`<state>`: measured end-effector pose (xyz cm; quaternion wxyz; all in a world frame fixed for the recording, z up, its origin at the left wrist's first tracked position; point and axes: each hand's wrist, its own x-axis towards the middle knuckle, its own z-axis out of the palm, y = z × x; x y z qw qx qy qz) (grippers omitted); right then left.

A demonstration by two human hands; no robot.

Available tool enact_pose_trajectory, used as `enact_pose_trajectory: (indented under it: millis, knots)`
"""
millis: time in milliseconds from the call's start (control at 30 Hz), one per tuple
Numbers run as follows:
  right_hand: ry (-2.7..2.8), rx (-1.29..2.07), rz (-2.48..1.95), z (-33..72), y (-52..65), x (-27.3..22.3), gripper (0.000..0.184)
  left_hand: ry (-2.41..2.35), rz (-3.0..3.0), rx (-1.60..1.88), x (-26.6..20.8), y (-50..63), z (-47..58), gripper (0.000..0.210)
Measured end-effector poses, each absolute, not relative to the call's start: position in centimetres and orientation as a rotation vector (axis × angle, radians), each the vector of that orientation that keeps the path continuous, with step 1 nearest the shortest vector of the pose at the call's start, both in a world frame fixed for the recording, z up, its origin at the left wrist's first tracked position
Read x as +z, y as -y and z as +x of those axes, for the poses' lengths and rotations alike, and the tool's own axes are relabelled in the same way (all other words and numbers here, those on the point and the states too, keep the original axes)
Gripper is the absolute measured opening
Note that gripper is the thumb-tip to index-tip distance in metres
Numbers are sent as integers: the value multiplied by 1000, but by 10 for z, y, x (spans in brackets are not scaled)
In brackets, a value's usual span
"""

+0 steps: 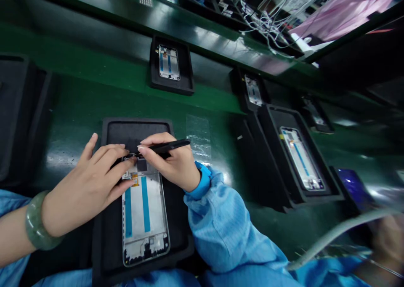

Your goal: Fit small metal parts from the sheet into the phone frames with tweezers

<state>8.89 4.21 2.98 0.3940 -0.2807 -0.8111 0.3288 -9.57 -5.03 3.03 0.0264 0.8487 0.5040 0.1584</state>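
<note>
A smartphone mid-frame (135,211) with its silver inner side up and two blue strips lies in a black foam tray (139,129) before me. My left hand (94,177), palm down with a green bangle at the wrist, rests its fingertips on the upper end of that frame. Its fingers are apart, the little finger raised, and it grasps nothing visible. My right hand (172,163) pinches a slim black pen-like tool (168,146) over the frame's top edge. The tool's tip is hidden among the fingers, so its exact kind does not show.
More trays with phone frames stand behind (172,85) and in a stack at right (271,165). A clear plastic sheet (198,135) lies beside my tray. Dark trays (19,118) fill the left edge. At lower right is another person's blurred hand (389,240), near a pale hose (337,232).
</note>
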Motion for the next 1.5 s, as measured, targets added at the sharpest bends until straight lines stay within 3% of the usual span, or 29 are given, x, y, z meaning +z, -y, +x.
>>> enact_pose_trajectory:
  millis: [567, 1100, 1500]
  knots:
    - [2047, 886, -609, 90, -45, 29, 6, -1567, 2636, 473, 29, 51, -96, 36]
    - [2189, 681, -359, 90, -40, 30, 5, -1575, 2642, 487, 28, 51, -97, 32]
    - [2077, 793, -511, 90, -39, 32, 5, -1578, 2606, 514, 28, 52, -96, 35]
